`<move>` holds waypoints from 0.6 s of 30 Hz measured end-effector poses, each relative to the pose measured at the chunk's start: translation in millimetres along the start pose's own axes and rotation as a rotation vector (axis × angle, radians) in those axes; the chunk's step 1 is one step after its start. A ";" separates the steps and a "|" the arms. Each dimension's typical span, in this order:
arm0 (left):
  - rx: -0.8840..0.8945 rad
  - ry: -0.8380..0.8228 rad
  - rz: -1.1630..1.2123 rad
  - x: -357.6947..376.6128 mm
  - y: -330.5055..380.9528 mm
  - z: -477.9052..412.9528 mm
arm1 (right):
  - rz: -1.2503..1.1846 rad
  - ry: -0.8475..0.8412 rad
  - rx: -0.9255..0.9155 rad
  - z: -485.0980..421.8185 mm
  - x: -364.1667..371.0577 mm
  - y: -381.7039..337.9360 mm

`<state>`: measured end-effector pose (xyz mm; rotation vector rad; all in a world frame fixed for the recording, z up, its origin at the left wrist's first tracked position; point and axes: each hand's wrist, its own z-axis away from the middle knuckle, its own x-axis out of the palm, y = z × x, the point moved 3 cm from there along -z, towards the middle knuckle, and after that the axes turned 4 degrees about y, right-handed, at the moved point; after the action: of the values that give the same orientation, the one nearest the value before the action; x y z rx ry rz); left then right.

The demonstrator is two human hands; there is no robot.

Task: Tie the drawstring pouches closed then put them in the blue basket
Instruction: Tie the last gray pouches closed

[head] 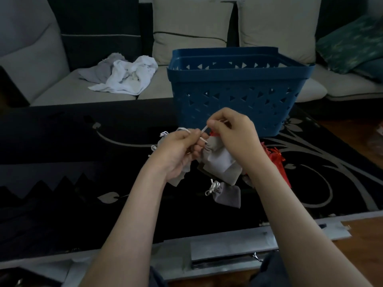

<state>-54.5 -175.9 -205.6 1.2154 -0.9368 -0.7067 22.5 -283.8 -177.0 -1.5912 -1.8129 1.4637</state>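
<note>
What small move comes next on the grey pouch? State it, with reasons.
Probably draw the white cord tight: the left hand and right hand both pinch it above the grey pouch, which is not yet in the blue basket.

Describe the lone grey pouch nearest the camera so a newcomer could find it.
Start at the blue basket on the dark table. Nearer the camera, below the right hand, a small grey pouch lies alone. Unlike the red pouches to its right, its white cord is knotted.
</note>
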 end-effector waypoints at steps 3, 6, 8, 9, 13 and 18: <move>0.035 0.029 0.109 -3.5 -1.2 -5.1 | -0.093 -0.220 0.076 0.5 17.1 4.7; 0.065 0.081 0.058 -10.0 -2.6 -10.4 | -0.091 -0.315 0.103 -3.3 26.3 7.0; 0.088 0.118 0.009 -15.5 -2.4 -12.2 | -0.125 -0.331 0.135 -5.3 27.1 8.2; 0.099 0.141 -0.001 -18.3 -2.1 -13.2 | -0.137 -0.346 0.148 -5.5 26.8 8.8; 0.089 0.176 0.165 -23.0 4.6 -16.3 | -0.202 -0.400 0.192 -6.1 29.0 10.1; 0.130 0.021 0.156 -18.0 10.7 -11.6 | -0.287 -0.254 0.229 -10.9 18.6 11.3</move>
<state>-52.8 -152.7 -200.0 1.2450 -1.0610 -0.5147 30.9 -264.1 -188.5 -1.0285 -1.8326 1.7195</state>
